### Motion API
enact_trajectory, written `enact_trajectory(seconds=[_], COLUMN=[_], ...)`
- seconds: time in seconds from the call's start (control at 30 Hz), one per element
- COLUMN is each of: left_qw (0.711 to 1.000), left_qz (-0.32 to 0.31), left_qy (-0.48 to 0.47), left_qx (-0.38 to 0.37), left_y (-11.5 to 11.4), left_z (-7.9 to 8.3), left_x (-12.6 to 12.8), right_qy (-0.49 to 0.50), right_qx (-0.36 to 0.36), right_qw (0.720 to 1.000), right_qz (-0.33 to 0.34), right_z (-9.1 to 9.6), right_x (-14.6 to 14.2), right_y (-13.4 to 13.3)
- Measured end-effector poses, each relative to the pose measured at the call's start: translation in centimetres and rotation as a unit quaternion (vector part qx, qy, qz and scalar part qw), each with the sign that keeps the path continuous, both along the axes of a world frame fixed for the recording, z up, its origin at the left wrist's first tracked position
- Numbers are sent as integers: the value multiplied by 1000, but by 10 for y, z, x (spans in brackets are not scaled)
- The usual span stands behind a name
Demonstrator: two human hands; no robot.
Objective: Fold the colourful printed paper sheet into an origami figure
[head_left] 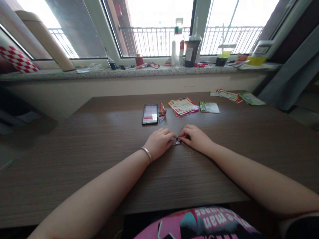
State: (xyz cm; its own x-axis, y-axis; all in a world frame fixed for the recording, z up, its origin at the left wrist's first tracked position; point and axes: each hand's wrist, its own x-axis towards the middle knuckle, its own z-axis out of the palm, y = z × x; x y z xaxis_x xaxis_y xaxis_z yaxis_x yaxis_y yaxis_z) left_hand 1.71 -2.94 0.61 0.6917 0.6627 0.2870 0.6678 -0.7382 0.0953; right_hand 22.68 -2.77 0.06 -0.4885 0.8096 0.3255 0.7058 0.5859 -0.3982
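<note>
Both hands meet near the middle of the brown table. Between them lies a small piece of thin, shiny material, perhaps a wrapper (177, 143), with reddish and pale parts. The fingers of my left hand (160, 141), with a silver bangle at the wrist, are closed on its left end. My right hand (195, 136) pinches its right end between thumb and fingers. Much of the piece is covered by the fingers. Just beyond the left hand is a crumpled, orange-red, twisted wrapper (162, 112), beside a phone (150, 114) with a lit, blurred screen.
Behind the hands sit a stack of printed cards (183, 107) and a smaller green-white stack (209, 107). More printed packets (229, 95) lie at the table's far right. Bottles, a dark lidded cup (191, 51) and other cups line the windowsill (159, 70).
</note>
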Motion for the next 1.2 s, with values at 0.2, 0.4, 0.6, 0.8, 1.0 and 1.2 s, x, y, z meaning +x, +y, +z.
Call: enact_trajectory(seconds=[0.2, 0.4, 0.6, 0.8, 1.0, 1.2], left_qw=[1000, 999, 998, 998, 998, 998], left_qz=[-3, 2, -9, -21, -12, -10], left_qy=[9, 33, 43, 39, 50, 52], left_qx=[9, 33, 41, 32, 37, 28], left_y=[-1, -2, -2, -1, -2, -2], left_z=[3, 5, 5, 4, 7, 6], left_x=[0, 1, 1, 1, 3, 2], right_qy=[-18, -13, -11, -61, -149, -170], right_qx=[22, 8, -4, 21, 81, 79], right_qw=[999, 1000, 1000, 997, 985, 981], right_qz=[30, 20, 27, 30, 36, 41], right_z=[5, 6, 4, 6, 8, 7], right_x=[-4, -3, -1, -3, -5, -3], right_y=[-7, -8, -9, -11, -14, -11])
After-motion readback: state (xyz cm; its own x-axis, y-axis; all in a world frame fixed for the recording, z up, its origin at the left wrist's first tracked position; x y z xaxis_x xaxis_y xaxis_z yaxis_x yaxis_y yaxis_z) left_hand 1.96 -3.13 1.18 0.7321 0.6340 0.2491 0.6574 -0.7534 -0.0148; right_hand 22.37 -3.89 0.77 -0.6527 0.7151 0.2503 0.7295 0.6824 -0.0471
